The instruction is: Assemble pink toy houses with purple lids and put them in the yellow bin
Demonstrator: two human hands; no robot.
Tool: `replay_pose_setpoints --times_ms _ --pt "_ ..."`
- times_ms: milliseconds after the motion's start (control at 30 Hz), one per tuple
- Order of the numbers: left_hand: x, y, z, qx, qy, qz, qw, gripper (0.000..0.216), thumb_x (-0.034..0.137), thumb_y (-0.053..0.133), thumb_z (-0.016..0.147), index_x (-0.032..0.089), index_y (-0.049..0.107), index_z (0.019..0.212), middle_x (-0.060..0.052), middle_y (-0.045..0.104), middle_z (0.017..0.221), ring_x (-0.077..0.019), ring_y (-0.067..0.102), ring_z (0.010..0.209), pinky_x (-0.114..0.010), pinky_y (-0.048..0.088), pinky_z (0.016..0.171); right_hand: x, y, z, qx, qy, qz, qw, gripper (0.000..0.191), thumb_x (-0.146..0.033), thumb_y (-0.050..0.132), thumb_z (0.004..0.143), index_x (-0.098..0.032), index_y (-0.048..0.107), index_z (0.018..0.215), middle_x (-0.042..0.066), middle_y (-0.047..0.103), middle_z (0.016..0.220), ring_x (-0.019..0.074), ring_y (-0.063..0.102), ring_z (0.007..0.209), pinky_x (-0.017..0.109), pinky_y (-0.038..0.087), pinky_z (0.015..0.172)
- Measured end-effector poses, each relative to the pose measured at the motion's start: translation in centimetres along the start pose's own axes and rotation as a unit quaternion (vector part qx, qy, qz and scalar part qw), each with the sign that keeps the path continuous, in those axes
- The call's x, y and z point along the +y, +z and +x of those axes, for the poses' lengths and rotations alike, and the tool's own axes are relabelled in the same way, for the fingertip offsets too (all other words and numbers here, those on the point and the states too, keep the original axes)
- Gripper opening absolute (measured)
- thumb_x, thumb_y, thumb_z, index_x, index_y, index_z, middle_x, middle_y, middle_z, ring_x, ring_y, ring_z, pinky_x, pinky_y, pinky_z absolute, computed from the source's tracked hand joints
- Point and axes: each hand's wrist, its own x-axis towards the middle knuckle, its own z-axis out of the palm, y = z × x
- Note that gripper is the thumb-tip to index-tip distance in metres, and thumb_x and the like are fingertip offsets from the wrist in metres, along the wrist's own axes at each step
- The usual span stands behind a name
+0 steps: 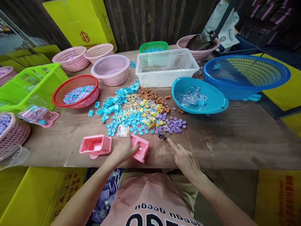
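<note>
glossy pink plastic tray (141,150) on worn matt wooden table (235,138).

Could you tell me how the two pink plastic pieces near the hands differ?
The left pink piece lies free on the wooden table, open side up; the right pink piece lies tilted under the left hand. The left one shows whole, the right one partly covered. Both are the same pink plastic.

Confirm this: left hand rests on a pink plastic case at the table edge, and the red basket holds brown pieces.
Not quite. The head view shows the left hand on the pink plastic case, but the red basket holds purple pieces, not brown.
</note>
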Motion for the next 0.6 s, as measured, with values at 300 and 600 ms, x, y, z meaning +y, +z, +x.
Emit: replay_pose_setpoints --times_ms 300,600 --pt "-2.4 5.1 -2.3 0.288 0.082 -0.165 0.94 0.063 0.04 0.048 0.081 0.013 0.024 0.132 -0.021 0.054 0.119 -0.0303 0.058 0.105 -0.048 0.047 0.087 -3.2 0.5 0.6 0.079 -0.015 0.242 0.967 0.055 -0.046 0.042 0.089 -0.016 0.041 0.135 0.016 0.056 0.118 0.0288 0.051 0.11 0.046 0.046 0.09" --pt "-3.2 9.1 -1.5 0.255 0.177 -0.364 0.878 0.084 0.057 0.069 0.063 0.021 0.03 0.128 -0.016 0.046 0.124 -0.03 0.048 0.118 -0.051 0.041 0.098 -9.0 4.1 1.0 0.063 0.013 0.417 0.907 0.079 -0.06 0.049 0.079 -0.009 0.029 0.135 0.023 0.046 0.131 0.0319 0.045 0.122 0.05 0.04 0.1"
